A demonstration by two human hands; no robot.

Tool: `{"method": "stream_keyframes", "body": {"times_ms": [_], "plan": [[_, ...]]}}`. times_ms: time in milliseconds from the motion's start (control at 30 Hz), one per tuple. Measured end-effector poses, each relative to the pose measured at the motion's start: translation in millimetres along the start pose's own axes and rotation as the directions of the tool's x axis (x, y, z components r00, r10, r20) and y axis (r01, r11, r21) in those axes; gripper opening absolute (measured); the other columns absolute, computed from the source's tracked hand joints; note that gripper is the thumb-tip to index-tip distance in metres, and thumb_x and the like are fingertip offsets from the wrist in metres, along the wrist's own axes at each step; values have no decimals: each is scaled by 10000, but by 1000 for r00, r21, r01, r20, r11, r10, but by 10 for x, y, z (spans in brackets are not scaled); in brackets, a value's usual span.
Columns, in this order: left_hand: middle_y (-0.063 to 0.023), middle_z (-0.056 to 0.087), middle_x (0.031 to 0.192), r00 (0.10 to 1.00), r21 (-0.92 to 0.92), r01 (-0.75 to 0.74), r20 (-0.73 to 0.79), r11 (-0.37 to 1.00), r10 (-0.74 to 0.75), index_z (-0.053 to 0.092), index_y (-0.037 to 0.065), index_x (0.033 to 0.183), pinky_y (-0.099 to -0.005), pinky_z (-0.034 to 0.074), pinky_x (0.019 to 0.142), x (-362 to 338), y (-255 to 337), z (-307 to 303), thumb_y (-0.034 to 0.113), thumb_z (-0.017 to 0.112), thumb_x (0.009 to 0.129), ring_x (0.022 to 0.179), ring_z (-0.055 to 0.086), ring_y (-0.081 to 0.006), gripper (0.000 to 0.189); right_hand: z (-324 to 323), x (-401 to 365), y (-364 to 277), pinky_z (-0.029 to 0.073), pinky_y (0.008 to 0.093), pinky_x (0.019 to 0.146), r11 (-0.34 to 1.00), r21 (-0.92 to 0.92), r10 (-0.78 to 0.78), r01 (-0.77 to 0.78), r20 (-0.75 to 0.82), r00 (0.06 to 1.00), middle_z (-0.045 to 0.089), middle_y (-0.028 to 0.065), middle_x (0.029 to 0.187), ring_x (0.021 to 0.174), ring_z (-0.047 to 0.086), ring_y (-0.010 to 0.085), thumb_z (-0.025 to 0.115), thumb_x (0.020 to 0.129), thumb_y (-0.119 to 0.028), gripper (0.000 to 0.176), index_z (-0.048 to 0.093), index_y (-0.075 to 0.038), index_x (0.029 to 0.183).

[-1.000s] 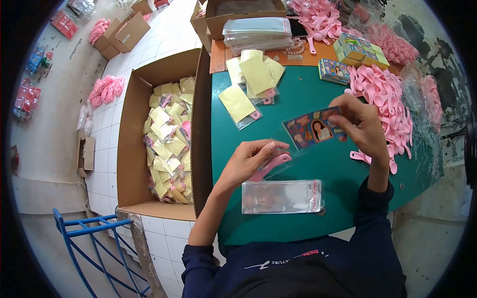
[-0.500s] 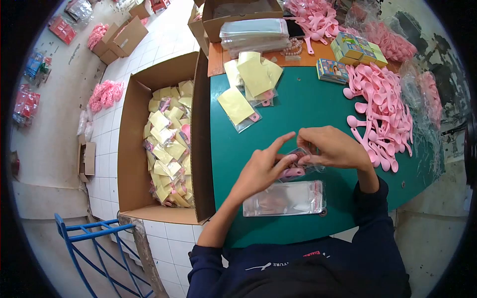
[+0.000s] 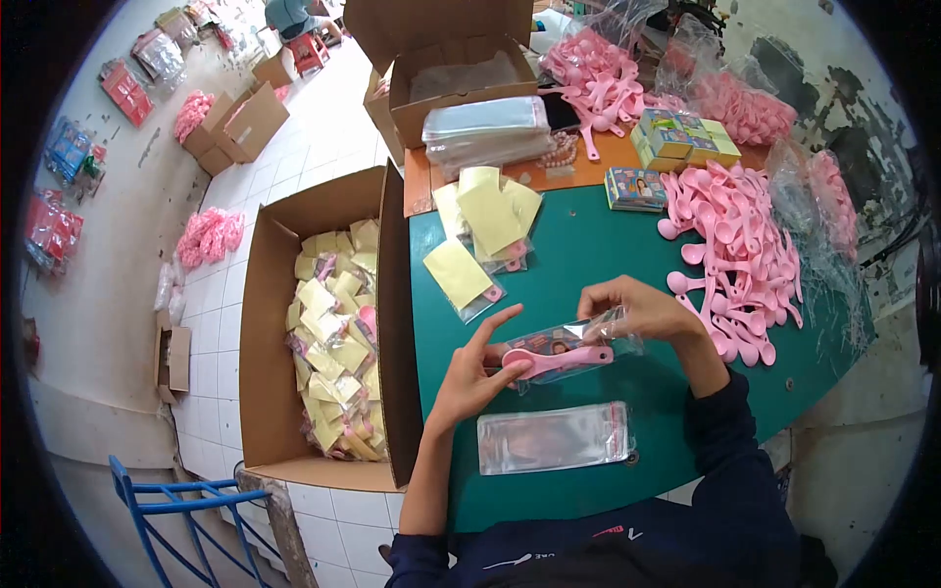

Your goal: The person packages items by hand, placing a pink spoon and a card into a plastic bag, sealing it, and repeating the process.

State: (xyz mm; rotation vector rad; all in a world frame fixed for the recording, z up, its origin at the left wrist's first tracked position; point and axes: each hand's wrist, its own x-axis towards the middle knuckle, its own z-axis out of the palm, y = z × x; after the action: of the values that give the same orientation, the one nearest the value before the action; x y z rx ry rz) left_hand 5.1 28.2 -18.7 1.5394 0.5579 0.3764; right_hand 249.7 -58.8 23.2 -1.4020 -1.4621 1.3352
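A clear plastic bag (image 3: pixel 628 345) lies stretched level between my two hands above the green table. Inside it are a pink measuring spoon (image 3: pixel 569 361) and a printed card (image 3: pixel 556 343). My left hand (image 3: pixel 469 382) pinches the bag's left end, its thumb over the spoon's bowl and its index finger raised. At the other end my right hand (image 3: pixel 637 308) grips the bag near its opening, with the fingertips partly hidden. Below, nearer my body, a stack of clear bags (image 3: pixel 549 438) rests on the table.
Pink spoons (image 3: pixel 740 245) are heaped at the right, beside stacked small card boxes (image 3: pixel 635 188). Packed bags with yellow backs (image 3: pixel 486 211) lie at the table's far left. A tall carton (image 3: pixel 392 333) of similar packs stands left. A person (image 3: pixel 294 18) sits far off.
My hands have drawn apart, the left going left and down, so the bag with its spoon and card now lies stretched out. The view has tilted up, and a seated person appears.
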Motion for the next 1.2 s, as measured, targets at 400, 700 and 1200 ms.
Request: {"method": "stream_keyframes", "body": {"times_ms": [400,700,1200], "plan": [[-137,674,840,981,77,27,-192,997,-12,281,96,1406,-256,538,576,24,-73,37,122,584,901,748,670,-167,590,-72,-31,23,474,267,604,991,-133,-42,10,-239,970,636,58,739,670,579,97,676,752,-105,154,631,19,832],[-230,620,1033,961,-355,275,124,893,-247,-27,141,1460,-362,559,745,5,-105,198,209,309,1011,931,652,-310,565,440,-76,-33,457,375,813,758,-650,-177,58,-118,977,584,95,1041,982,556,290,683,784,-283,362,594,-77,1068],[-161,574,1119,949,-345,271,254,899,-188,-2,167,1475,-345,535,831,-64,-190,102,94,329,977,1011,606,-219,602,793,18,66,483,351,734,817,-572,-206,72,-173,963,532,105,937,851,573,257,644,797,-127,192,578,-42,956]]}}
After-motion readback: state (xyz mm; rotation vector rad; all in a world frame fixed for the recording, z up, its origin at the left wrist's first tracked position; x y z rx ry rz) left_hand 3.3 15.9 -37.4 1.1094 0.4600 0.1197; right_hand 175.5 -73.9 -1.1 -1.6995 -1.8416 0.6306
